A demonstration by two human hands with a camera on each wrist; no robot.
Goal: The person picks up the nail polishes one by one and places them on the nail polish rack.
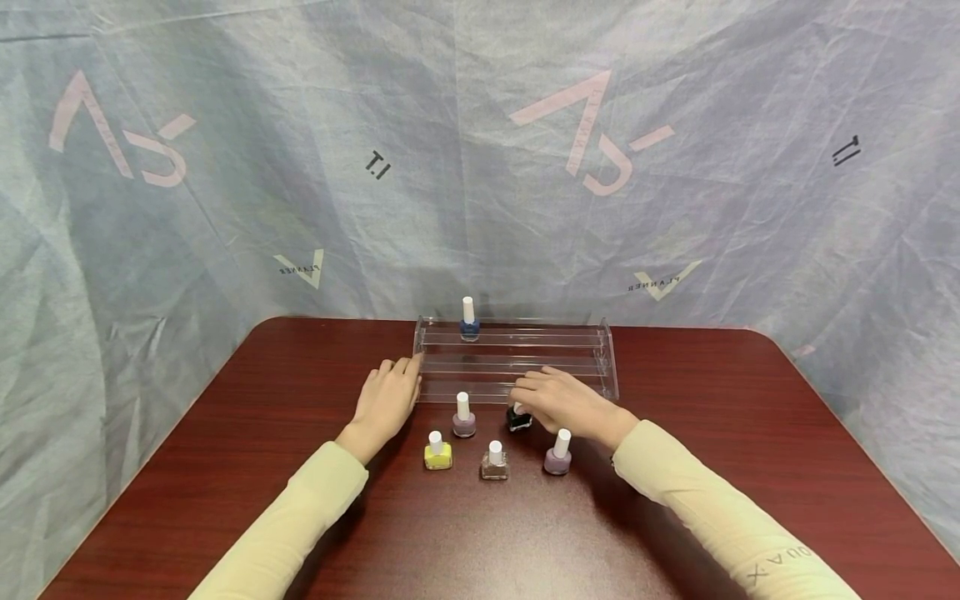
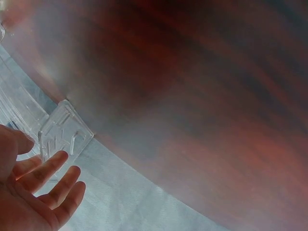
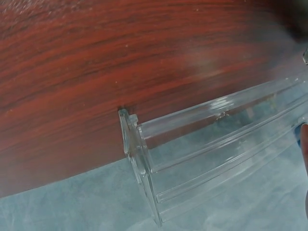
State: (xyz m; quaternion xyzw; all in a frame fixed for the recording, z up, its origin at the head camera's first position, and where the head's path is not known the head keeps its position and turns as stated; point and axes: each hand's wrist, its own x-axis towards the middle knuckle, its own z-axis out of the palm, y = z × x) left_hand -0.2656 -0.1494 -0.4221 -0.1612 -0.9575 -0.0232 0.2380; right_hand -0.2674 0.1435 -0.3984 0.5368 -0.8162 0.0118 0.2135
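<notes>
A clear acrylic tiered rack (image 1: pixel 517 388) stands toward the back of the table. My left hand (image 1: pixel 388 398) is at its left end, fingertips right at the side panel; in the left wrist view the fingers (image 2: pixel 57 190) are spread and loosely bent beside that panel (image 2: pixel 67 130). In front of the rack, my right hand (image 1: pixel 566 402) pinches the white cap of a black nail polish bottle (image 1: pixel 519 419), which leans a little. The fingers partly hide the cap. A blue nail polish bottle (image 1: pixel 469 327) stands upright on the rack's top tier, left of centre.
In front of the rack stand a mauve nail polish bottle (image 1: pixel 464 423), a yellow one (image 1: pixel 438 455), a brownish-grey one (image 1: pixel 495 467) and a purple one (image 1: pixel 557 460), near my right forearm. A grey printed cloth (image 1: pixel 465 167) hangs behind the dark red table (image 1: pixel 225 467).
</notes>
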